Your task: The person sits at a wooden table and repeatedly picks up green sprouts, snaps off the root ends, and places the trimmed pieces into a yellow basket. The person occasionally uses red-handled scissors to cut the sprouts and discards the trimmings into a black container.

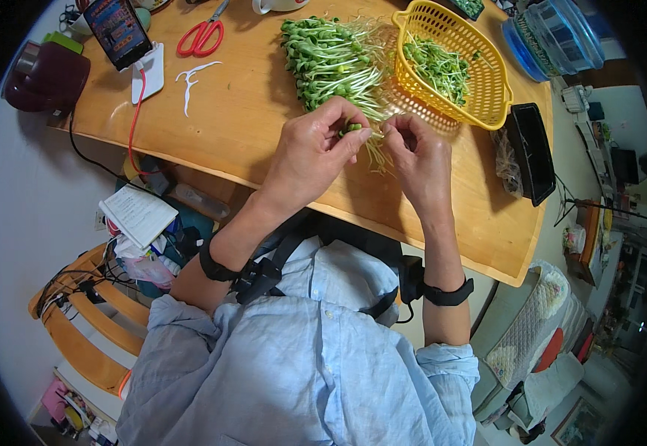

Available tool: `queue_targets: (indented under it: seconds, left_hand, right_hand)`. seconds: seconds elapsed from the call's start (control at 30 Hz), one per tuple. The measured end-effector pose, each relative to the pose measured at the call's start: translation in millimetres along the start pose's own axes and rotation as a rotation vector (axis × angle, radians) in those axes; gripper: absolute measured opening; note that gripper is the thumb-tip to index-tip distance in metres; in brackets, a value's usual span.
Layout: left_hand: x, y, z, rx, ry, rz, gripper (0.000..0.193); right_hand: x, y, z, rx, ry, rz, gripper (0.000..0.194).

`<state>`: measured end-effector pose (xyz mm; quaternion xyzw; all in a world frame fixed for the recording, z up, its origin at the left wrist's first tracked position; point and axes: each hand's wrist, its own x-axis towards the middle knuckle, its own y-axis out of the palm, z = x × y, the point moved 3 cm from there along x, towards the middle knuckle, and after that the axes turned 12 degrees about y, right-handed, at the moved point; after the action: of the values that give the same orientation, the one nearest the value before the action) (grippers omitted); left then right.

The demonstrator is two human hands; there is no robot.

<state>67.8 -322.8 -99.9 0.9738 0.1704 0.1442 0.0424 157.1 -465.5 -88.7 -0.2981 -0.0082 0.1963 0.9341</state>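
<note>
A few green sprouts (351, 128) are pinched between the thumb and fingers of my left hand (318, 145). Their pale stems and roots trail toward my right hand (421, 156), whose thumb and forefinger come together at the stem ends. Whether the right fingertips grip a stem is too small to tell. Just beyond my hands lies a thick bunch of leafy sprouts (329, 61), leaves to the left and thin roots to the right. A yellow perforated plastic basket (485, 47) at the far right holds a heap of loose sprouts (437, 67).
On the wooden table (234, 122) are red-handled scissors (203, 36), white floss picks (188, 83) and a phone (116, 33) on a stand with a red cable. A black plastic tray (532, 150) stands near the right edge, beside crumpled clear plastic (506, 161). A blue clear container (557, 39) is farther back.
</note>
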Motion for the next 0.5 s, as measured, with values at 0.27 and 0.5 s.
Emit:
queue_targets:
  seconds: [0.27, 0.5]
  left_hand:
    - [6.8, -46.1, 4.7, -0.077, -0.004, -0.093, 0.013]
    - [-11.2, -39.8, 8.7, -0.118, -0.166, -0.067, 0.013]
  right_hand:
    - [-4.3, -16.8, -9.7, 0.016, -0.027, 0.163, 0.013]
    - [-13.6, -1.4, -1.3, -0.098, -0.094, 0.178, 0.014]
